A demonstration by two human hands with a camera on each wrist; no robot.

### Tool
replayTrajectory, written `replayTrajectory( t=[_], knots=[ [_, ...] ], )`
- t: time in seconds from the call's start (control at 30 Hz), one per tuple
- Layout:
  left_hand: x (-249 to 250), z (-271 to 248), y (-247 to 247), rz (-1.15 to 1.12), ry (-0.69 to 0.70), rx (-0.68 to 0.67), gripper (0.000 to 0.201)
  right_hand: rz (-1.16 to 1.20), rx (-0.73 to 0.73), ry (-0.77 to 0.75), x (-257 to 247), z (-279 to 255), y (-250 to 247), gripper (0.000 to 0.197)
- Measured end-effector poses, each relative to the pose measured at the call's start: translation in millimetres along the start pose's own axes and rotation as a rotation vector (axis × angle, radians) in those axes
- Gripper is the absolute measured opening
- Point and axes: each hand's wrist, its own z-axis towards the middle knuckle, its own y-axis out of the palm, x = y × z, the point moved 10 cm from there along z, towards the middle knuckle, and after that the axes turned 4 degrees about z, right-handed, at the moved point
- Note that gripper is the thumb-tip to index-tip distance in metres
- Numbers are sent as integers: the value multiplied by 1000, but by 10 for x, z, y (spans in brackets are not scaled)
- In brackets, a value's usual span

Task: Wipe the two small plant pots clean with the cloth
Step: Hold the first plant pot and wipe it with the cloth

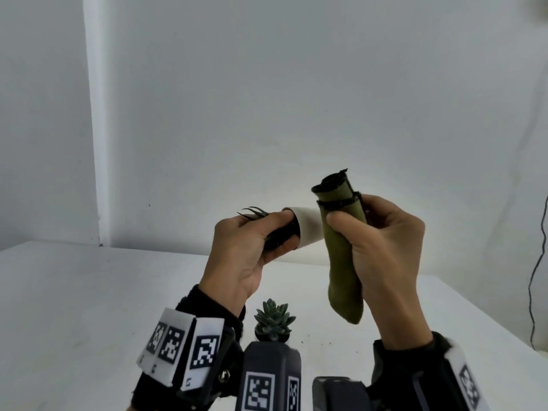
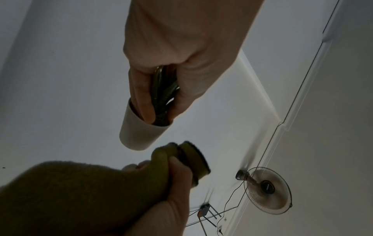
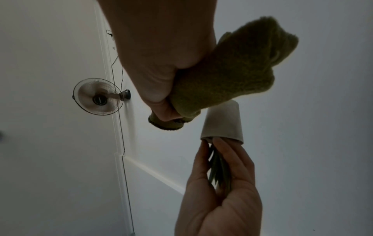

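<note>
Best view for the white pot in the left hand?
Left wrist view: the small white tapered plant pot shows rim to base, the left hand gripping its plant. The right wrist view has the olive-green cloth crossing its base. The head view shows only a sliver.

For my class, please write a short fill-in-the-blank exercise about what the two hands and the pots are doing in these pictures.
1. The right hand holds a green ____.
2. The left hand holds the white pot tipped on its ____.
3. The succulent pot stands on the ____.

Missing words: cloth; side; table.
</note>
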Motion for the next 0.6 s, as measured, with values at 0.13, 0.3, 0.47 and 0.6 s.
replayTrajectory(
  t=[0.13,0.3,0.47,0.6],
  knots=[
    [-17,-14,20,9,-4,-8,8,-38,-68,-51,-39,-59,165,24],
    [50,-5,-8,51,14,-23,7,-141,-66,-139,-15,-84,231,31],
    [79,-2,-41,51,21,-14,12,-194,11,-225,22,-106,217,24],
    [135,12,-90,67,38,11,20,-236,64,-185,124,-55,120,25]
  ],
)
